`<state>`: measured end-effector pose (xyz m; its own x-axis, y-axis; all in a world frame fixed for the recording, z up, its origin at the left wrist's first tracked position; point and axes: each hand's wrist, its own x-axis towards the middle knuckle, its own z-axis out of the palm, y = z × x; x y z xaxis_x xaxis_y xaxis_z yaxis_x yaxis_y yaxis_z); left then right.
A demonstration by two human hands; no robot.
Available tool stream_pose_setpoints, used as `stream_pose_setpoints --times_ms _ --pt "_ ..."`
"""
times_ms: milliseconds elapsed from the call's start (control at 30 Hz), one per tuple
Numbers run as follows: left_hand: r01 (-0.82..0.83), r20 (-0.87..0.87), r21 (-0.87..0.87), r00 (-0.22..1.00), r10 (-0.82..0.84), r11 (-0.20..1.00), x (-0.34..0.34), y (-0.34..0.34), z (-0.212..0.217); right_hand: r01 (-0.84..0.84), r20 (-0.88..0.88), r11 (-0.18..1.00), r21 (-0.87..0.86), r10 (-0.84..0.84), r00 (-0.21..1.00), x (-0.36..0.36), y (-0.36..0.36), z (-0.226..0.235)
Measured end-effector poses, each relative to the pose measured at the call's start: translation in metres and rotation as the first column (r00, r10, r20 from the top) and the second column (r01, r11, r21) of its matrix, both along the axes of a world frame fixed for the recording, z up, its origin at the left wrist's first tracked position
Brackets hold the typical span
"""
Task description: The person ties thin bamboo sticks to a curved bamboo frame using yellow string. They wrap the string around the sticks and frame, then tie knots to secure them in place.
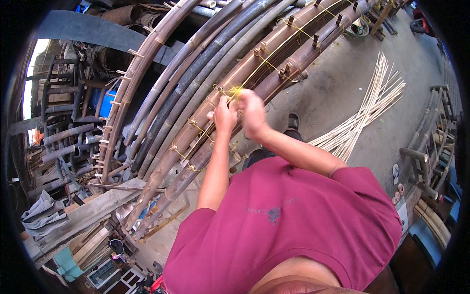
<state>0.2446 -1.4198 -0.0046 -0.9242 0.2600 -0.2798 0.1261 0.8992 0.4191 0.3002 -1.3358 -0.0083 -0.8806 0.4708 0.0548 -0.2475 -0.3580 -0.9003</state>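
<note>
My left hand (225, 116) is closed, its fingers pinched at yellow string (236, 92) over a long brown bamboo pole (196, 120). Close beside it, my right hand (253, 113) is curled at the same tangle of string and is smeared by motion. A second brown bamboo pole (274, 85) runs alongside the first. Short wooden pegs (291, 21) stand up from both poles, and yellow string crosses between them in several places. The exact grip of my right fingertips is blurred.
Several dark bamboo poles (188, 88) lie to the left, beside a pole with thin pegs (125, 93). Pale thin sticks (364, 115) lie on the concrete floor (338, 73) at the right. A bamboo frame (416, 154) stands at the far right. Grey cloth (44, 213) lies at the lower left.
</note>
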Motion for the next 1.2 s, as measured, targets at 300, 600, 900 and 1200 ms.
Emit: stream_pose_setpoints --times_ms 300,600,900,1200 --pt "0.011 0.006 0.340 1.000 -0.014 0.940 -0.018 -0.035 -0.033 -0.353 0.355 -0.103 0.930 0.000 0.935 -0.119 0.013 -0.004" --pt "-0.063 -0.155 0.232 0.983 0.101 0.971 -0.008 -0.021 -0.014 -0.446 0.182 0.219 0.868 0.695 0.696 0.047 0.044 -0.041" --pt "-0.023 -0.522 0.244 0.840 0.151 0.970 -0.160 -0.026 -0.047 -0.592 0.301 0.259 0.763 0.668 0.681 0.065 0.042 -0.012" --pt "-0.031 -0.053 0.273 0.997 0.047 0.962 -0.155 -0.141 -0.047 0.588 0.675 0.499 -0.636 -0.010 0.738 0.137 0.105 -0.129"
